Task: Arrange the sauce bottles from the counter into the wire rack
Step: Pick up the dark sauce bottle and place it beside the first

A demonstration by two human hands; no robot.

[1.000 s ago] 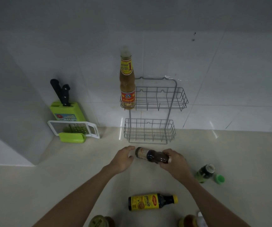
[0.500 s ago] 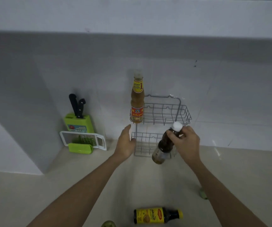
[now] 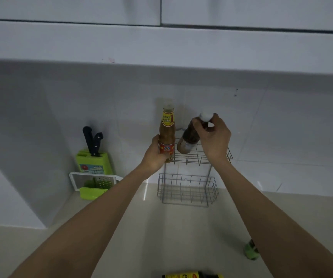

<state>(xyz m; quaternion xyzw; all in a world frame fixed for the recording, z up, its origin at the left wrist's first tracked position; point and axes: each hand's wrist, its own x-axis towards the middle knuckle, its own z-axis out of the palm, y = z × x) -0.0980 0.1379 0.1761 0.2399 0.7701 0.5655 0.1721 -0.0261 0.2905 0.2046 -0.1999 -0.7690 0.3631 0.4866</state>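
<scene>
A two-tier wire rack [image 3: 187, 189] stands against the tiled wall. A tall orange sauce bottle [image 3: 167, 133] stands upright at the left end of its upper basket, and my left hand [image 3: 155, 154] grips the bottle's lower part. My right hand [image 3: 213, 137] holds a dark brown bottle with a white cap [image 3: 188, 139] by its neck, tilted, with its base over the upper basket just right of the orange bottle. The lower basket holds nothing. A dark bottle with a yellow label [image 3: 191, 275] lies on the counter at the bottom edge.
A green knife block with black-handled knives [image 3: 93, 157] and a white-framed grater [image 3: 95, 182] stand left of the rack. A green-capped bottle [image 3: 251, 250] lies on the counter, partly hidden by my right forearm. Overhead cabinets [image 3: 161, 43] hang above.
My right hand lifted the brown bottle from the counter up to the upper basket. My left hand rose from the counter and took hold of the orange bottle. The view tilted upward.
</scene>
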